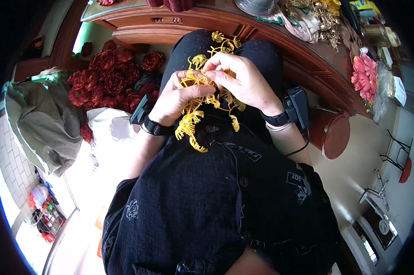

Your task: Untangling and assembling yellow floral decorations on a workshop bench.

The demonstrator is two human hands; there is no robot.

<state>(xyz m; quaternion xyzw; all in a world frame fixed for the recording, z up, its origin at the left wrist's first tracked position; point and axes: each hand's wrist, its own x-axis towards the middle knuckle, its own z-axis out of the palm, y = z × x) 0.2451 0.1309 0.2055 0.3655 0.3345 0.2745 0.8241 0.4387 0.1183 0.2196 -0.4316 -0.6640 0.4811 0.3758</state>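
Observation:
Over my lap I hold a spray of yellow artificial flowers (187,124), with thin branching stems and small fringed heads. My left hand (176,95) is closed around the stems, its thumb lying across them. From the other side my right hand (246,81) pinches part of the spray between thumb and fingertips, close to the left thumb. Several fringed heads hang below the hands onto my dark shirt, and others reach up between my knees. Exactly which bit the right fingertips grip is hidden.
A heap of dark red artificial flowers (107,75) lies on the floor at left, by a grey-green sack (44,123). A wooden cabinet (207,27) stands ahead, with a metal pot (256,6) and dried golden material on top. A red-brown round container (336,136) stands at right.

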